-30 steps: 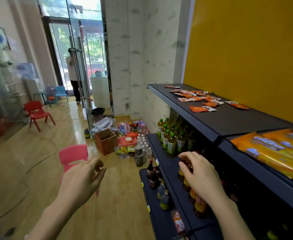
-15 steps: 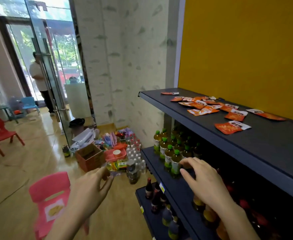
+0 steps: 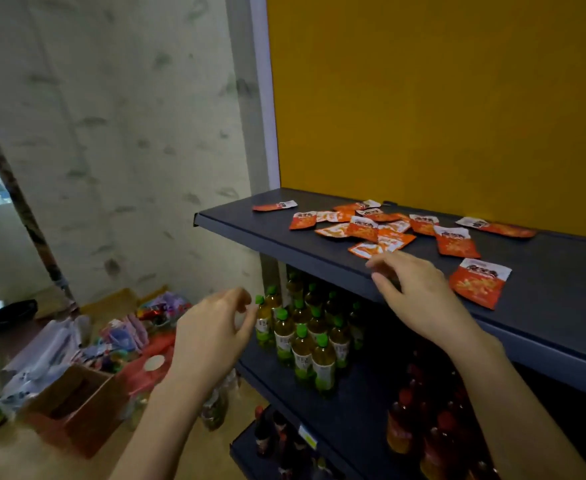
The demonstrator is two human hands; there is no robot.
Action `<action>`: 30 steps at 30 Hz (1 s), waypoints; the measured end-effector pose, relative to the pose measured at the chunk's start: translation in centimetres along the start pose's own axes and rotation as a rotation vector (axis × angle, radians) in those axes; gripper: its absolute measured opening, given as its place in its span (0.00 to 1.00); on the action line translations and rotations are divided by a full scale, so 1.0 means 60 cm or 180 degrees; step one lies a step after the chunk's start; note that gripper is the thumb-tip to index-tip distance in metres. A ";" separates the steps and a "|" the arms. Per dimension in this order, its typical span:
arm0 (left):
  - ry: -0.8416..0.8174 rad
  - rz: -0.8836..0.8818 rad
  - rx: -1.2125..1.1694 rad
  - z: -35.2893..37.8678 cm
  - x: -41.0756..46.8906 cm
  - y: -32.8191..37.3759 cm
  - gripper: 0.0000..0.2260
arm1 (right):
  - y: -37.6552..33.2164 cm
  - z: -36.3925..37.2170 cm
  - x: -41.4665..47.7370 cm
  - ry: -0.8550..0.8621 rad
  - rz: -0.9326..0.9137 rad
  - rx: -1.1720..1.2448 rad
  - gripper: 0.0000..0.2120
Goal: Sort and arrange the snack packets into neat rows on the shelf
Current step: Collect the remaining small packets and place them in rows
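Right hand (image 3: 419, 299), fingers spread over shelf (image 3: 284, 233) edge, near snack packets (image 3: 364, 228); left hand (image 3: 212, 336) loosely curled, empty

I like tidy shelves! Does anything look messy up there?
Yes. The orange snack packets lie scattered on the top shelf, overlapping at all angles instead of in rows. One lone packet sits near the far corner, another front packet beside the right hand. The green-capped bottles below stand neatly.

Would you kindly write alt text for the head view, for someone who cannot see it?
A person's right hand reaches over the front edge of a dark metal top shelf toward scattered orange-and-white snack packets; the left hand hovers empty lower down. Green-capped drink bottles stand on the shelf beneath.
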State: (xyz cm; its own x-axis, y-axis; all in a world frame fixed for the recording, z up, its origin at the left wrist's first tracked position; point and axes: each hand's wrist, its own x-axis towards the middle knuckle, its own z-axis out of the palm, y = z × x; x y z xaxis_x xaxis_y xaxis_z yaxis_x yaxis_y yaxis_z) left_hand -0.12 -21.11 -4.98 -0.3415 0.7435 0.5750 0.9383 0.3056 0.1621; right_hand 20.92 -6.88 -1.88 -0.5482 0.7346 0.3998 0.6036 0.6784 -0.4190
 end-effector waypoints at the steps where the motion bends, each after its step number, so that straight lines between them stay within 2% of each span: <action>1: -0.0024 0.0075 -0.0036 0.014 0.025 0.001 0.10 | 0.006 0.003 0.018 0.0004 0.0104 -0.0086 0.12; 7: -0.0089 0.0531 -0.0386 0.087 0.183 0.024 0.09 | 0.038 0.026 0.116 0.0150 0.0833 -0.0454 0.14; 13: -0.0464 0.0707 -0.0700 0.154 0.314 0.056 0.09 | 0.062 0.044 0.171 0.0072 0.1400 -0.0819 0.15; 16: -0.0712 0.0887 -0.0586 0.184 0.364 0.084 0.11 | 0.068 0.045 0.186 0.0005 0.1601 -0.0871 0.16; 23: -0.1383 0.1106 -0.0247 0.252 0.430 0.114 0.17 | 0.065 0.062 0.221 0.0063 0.2128 -0.1161 0.24; 30: -0.1964 0.1434 -0.0400 0.270 0.468 0.115 0.25 | 0.057 0.077 0.236 0.0205 0.2503 -0.1178 0.30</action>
State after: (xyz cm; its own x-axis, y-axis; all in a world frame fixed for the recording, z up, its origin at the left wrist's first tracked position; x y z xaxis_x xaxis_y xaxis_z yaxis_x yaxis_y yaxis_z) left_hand -4.12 11.51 -0.69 0.1404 0.9881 0.0621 0.9806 -0.1474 0.1295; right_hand 12.56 5.91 -1.40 0.1338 0.9787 0.1559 0.9487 -0.0811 -0.3055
